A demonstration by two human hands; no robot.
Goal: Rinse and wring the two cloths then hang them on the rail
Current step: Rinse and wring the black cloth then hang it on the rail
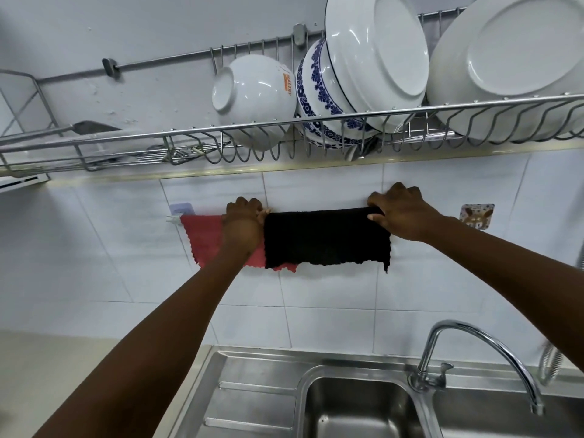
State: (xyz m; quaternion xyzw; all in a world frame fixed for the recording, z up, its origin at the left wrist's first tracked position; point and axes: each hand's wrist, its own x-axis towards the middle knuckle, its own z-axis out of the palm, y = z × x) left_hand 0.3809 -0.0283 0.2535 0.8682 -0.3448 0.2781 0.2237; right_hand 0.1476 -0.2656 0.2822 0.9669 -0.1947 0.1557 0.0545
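A black cloth (325, 240) hangs folded over the rail (172, 219) on the tiled wall, spread flat between my hands. My left hand (243, 221) pinches its upper left corner at the rail. My right hand (401, 213) grips its upper right corner. A red cloth (202, 237) hangs on the same rail to the left, partly behind my left hand and under the black cloth's left edge. Only the rail's white left end shows; the cloths cover the remainder.
A wire dish rack (284, 124) with white bowls and plates sits just above my hands. Below are a steel sink (360, 406) with a drainboard and a curved tap (480, 358). An adhesive hook (475, 216) sticks to the wall at right.
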